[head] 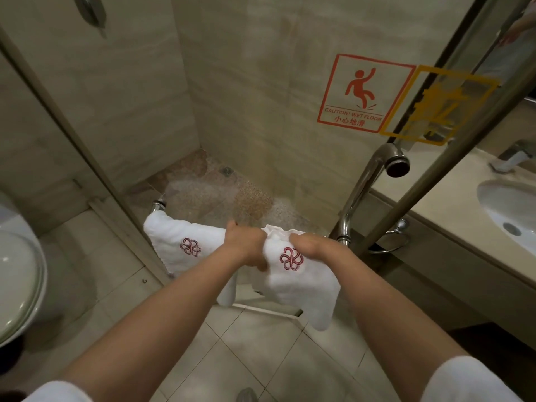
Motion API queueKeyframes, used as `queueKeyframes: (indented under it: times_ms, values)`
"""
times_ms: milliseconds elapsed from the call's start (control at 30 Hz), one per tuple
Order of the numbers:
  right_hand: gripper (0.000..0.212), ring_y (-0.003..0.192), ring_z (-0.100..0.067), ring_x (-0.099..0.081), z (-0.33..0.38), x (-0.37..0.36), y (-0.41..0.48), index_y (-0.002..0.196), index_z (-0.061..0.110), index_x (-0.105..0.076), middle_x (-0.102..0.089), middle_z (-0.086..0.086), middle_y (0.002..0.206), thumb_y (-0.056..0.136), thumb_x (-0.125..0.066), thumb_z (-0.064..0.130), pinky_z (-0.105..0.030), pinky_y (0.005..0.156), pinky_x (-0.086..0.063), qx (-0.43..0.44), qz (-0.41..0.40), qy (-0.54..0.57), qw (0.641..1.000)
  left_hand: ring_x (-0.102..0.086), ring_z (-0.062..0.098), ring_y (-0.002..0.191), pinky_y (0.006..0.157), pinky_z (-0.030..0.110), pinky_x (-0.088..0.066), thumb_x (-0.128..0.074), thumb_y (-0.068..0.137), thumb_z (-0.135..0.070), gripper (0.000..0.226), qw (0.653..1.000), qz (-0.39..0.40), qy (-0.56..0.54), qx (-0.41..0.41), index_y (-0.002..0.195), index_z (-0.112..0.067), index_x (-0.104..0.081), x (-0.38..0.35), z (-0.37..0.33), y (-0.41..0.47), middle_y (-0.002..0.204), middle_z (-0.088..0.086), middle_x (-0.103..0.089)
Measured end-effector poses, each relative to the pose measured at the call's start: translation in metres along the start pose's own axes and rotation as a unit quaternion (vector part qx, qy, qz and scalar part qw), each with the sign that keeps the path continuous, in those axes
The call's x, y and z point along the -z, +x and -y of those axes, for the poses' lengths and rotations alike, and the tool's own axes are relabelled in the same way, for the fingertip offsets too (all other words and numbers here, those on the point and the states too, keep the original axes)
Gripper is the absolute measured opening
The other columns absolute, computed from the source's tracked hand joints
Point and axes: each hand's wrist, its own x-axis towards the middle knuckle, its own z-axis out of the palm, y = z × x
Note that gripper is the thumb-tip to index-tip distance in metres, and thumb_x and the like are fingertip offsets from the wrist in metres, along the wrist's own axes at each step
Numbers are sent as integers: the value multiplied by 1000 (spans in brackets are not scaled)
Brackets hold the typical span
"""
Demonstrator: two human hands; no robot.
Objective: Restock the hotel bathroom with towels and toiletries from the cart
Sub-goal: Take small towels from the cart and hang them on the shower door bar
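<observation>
Two white towels with a red embroidered emblem hang on the chrome bar of the glass shower door. The left towel [174,242] drapes over the bar near its left end [158,205]. The right towel [301,285] is held by both hands at its top edge. My left hand [246,248] grips its upper left part, and my right hand [310,245] pinches its upper right part. The bar between the towels is hidden behind my hands.
The glass shower door carries a red wet-floor sticker [362,94]. A curved chrome handle [368,184] stands at the right of the door. A sink [510,216] in a beige counter lies at right, a toilet [17,274] at left. Tiled floor [246,343] below.
</observation>
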Motion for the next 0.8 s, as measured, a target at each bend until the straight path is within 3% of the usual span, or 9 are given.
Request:
queueKeyframes:
  times_ms: [100, 167, 233, 300, 367, 467, 533, 633, 800]
  values:
    - [48, 137, -25, -40, -1, -4, 2, 149, 26, -37, -39, -6, 154, 103, -21, 29, -35, 114, -29, 2, 45, 46, 998, -62, 18, 98, 99, 43, -28, -70, 67, -64, 51, 1000, 13, 4, 0, 102, -27, -62, 0, 1, 1, 99, -8, -68]
    - [47, 133, -27, -45, -5, -6, 0, 142, 21, -48, -46, -9, 149, 103, -25, 33, -33, 108, -35, -8, 13, 27, 1000, -62, 18, 99, 98, 41, -30, -71, 67, -63, 51, 1000, 11, 4, 0, 103, -27, -63, -1, 1, 1, 100, -7, -68]
    - [43, 109, -29, -58, -12, -8, -2, 103, 14, -67, -64, -14, 119, 100, -30, 37, -32, 83, -42, -8, -70, -9, 998, -63, 17, 98, 95, 39, -31, -71, 68, -62, 51, 1000, -1, 8, 1, 103, -26, -64, -2, 0, 1, 101, -7, -69]
    - [45, 79, -28, -59, -16, -12, -9, 64, 16, -53, -62, -8, 78, 98, -36, 40, -32, 62, -37, 22, -156, -24, 987, -63, 17, 98, 92, 38, -33, -71, 68, -61, 51, 1000, -8, 10, 2, 105, -26, -64, -2, 0, 2, 101, -7, -68]
    - [47, 69, -25, -57, -20, -19, -17, 61, 15, -47, -58, -2, 66, 98, -39, 42, -33, 58, -37, 66, -220, -24, 973, -63, 17, 98, 93, 38, -33, -71, 69, -60, 50, 1000, -14, 10, 3, 105, -26, -64, -1, -1, 3, 102, -7, -68]
    - [39, 84, -23, -61, -24, -27, -23, 81, 20, -62, -68, 4, 86, 100, -37, 42, -34, 69, -45, 107, -260, -56, 958, -64, 17, 98, 92, 37, -33, -71, 70, -57, 47, 1000, -24, 13, 2, 104, -26, -65, -1, -1, 2, 102, -6, -69]
    - [38, 92, -23, -60, -22, -24, -24, 95, 24, -67, -69, 5, 100, 100, -33, 40, -34, 73, -45, 94, -229, -71, 966, -64, 17, 97, 90, 37, -33, -72, 70, -55, 45, 999, -31, 10, -1, 103, -26, -65, -2, 0, 1, 102, -6, -70]
    - [42, 91, -28, -58, -12, -15, -19, 86, 15, -60, -66, -9, 102, 98, -26, 38, -35, 73, -42, 40, -148, -101, 983, -64, 17, 96, 89, 37, -33, -72, 70, -53, 44, 999, -39, -1, -7, 104, -27, -62, -3, 2, -3, 102, -7, -70]
    - [52, 101, -30, -54, -1, -13, -12, 105, 16, -60, -62, -16, 123, 99, -17, 46, -38, 84, -41, -5, -95, -118, 988, -62, 21, 105, 101, 39, -32, -75, 66, -53, 67, 997, -67, -33, -11, 119, -23, -47, -9, 5, -11, 110, -3, -68]
